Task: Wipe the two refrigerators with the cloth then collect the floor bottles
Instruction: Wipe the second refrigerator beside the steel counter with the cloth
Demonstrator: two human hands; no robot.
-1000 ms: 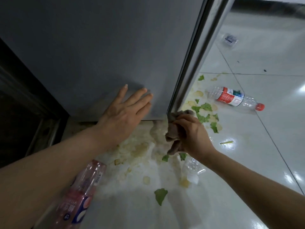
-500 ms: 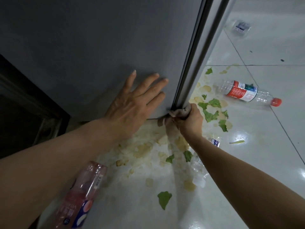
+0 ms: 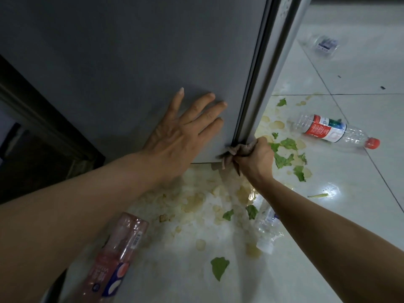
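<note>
Brown cloth was bunched in the right hand, fingers clamped on it, against the fridge's bottom corner. Left hand lay flat on the fridge, fingers spread. Bottles and leaf scraps littered the floor.

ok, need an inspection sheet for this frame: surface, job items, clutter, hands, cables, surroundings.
Surface: glossy white tiled floor, smeared with yellowish stains.
Job's things: grey refrigerator side panel; brownish crumpled cloth at its bottom corner; clear red-labelled, red-capped bottle, pink-labelled bottle, crushed clear bottle and a far clear bottle, all lying on the floor.
Clutter: green leaf scraps scattered across the tiles.
Hands: left hand flat on the panel; right hand grips the cloth.
Cables: nothing seen.
Surroundings: dark frame at left.
</note>
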